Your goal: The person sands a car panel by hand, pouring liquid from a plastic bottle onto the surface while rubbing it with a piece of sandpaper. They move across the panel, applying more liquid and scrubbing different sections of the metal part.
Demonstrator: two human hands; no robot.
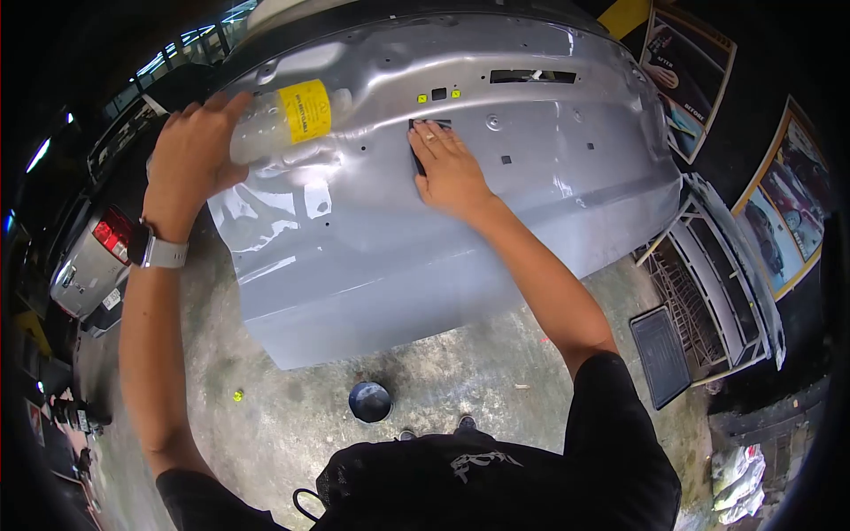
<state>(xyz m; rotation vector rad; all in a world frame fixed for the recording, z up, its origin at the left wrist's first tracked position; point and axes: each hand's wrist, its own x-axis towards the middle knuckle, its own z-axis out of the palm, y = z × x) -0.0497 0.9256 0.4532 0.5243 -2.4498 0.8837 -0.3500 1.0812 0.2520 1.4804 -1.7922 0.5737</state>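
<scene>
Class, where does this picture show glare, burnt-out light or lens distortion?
Head view: white glare on the glossy silver-grey metal panel, below the clear plastic bottle with a yellow label; white strip light burnt out, far left; fisheye bowing, with blackened corners.

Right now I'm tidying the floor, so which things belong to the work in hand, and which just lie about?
In use:
silver car body panel
yellow-labelled bottle, in the left hand
dark pad, under the right hand

Apparently lying about:
black tray
bucket, though possibly in use
</scene>
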